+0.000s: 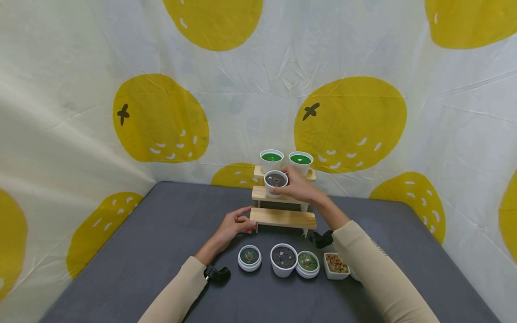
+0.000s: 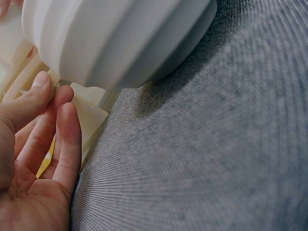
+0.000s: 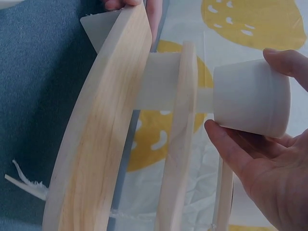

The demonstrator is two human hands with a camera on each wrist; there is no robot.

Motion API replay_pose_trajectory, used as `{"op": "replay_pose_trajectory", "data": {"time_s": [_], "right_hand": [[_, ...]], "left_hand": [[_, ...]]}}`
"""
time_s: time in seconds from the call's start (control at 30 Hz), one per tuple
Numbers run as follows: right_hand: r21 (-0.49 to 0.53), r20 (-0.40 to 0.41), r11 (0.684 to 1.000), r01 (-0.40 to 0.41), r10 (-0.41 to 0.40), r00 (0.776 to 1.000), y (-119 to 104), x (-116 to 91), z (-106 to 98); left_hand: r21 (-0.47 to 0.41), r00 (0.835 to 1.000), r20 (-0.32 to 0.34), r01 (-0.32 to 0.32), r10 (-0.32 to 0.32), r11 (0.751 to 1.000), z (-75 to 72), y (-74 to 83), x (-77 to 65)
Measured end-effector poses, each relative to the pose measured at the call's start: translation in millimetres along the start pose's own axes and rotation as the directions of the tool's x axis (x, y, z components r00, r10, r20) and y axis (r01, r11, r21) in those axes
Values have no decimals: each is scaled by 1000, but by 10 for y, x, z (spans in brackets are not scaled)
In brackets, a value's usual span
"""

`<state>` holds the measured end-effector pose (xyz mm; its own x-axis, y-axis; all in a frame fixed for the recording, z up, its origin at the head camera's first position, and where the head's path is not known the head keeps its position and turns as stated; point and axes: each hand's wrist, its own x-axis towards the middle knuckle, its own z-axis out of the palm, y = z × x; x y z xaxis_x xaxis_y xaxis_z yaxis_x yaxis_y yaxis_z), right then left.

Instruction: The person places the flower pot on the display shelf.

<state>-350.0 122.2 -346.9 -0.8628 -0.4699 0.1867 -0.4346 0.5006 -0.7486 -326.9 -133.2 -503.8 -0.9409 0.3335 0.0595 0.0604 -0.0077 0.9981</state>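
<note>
My right hand (image 1: 300, 186) grips a small white cup (image 1: 276, 181) with a dark grey filling and a brown bit on top. It holds the cup upright over the middle board of a three-tier wooden stand (image 1: 282, 217); in the right wrist view, a gap shows between the cup's base (image 3: 252, 98) and that board (image 3: 180, 130). At the left end of the lowest board, my left hand (image 1: 233, 225) pinches the edge between thumb and fingers, as the left wrist view shows. Two white cups with green filling (image 1: 272, 158) (image 1: 300, 159) stand on the top board.
In front of the stand are a ribbed white pot (image 1: 249, 258), a larger dark-filled cup (image 1: 283, 260), a green-topped pot (image 1: 308, 264) and a square dish of brown pieces (image 1: 336, 265). My right sleeve partly hides another white container. A lemon-print cloth (image 1: 258, 112) hangs behind the grey table (image 1: 194, 202).
</note>
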Motion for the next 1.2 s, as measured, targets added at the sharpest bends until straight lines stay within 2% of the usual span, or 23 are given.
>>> {"op": "replay_pose_trajectory", "data": {"time_s": [0.13, 0.33, 0.77, 1.2], "right_hand": [[15, 4, 1000, 7, -7, 1000, -21, 36, 54], [-18, -11, 1000, -18, 18, 1000, -37, 75, 117], [21, -23, 996, -90, 90, 996, -17, 114, 195], [53, -48, 993, -106, 109, 993, -6, 106, 242]], "left_hand": [[-2, 1000, -7, 2, -2, 1000, -2, -1, -9], [-2, 1000, -4, -1, 1, 1000, -11, 9, -22], [-4, 1000, 0, -2, 2, 1000, -4, 13, -2], [3, 1000, -5, 6, -6, 1000, 8, 28, 1]]}}
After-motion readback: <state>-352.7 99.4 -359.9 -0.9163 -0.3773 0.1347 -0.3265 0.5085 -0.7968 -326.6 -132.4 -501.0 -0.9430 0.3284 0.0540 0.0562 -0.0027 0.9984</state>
